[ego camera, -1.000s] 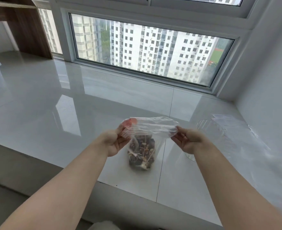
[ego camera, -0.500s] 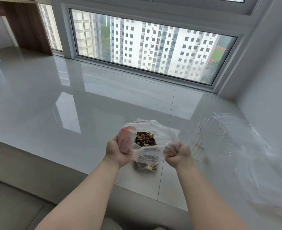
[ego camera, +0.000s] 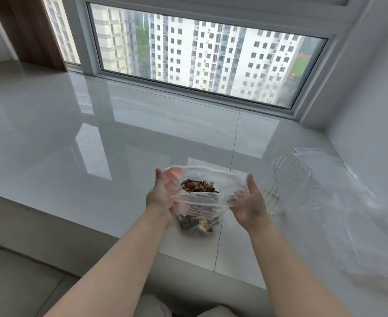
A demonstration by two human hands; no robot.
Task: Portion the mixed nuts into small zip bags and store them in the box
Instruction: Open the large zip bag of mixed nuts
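Holding the bag of nuts [ego camera: 197, 203] open with my left hand [ego camera: 162, 200] and right hand [ego camera: 249, 205], each gripping one side; the clear cup [ego camera: 286, 184] is at three o'clock, nearer my right.

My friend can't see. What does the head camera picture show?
Two hands, left hand and right hand, hold a clear zip bag of mixed nuts open over a glossy white ledge. A clear plastic cup and empty bags lie to the right.

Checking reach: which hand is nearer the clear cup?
Right. The right hand holds the bag's right edge, just beside the clear cup; the left hand holds the far side.
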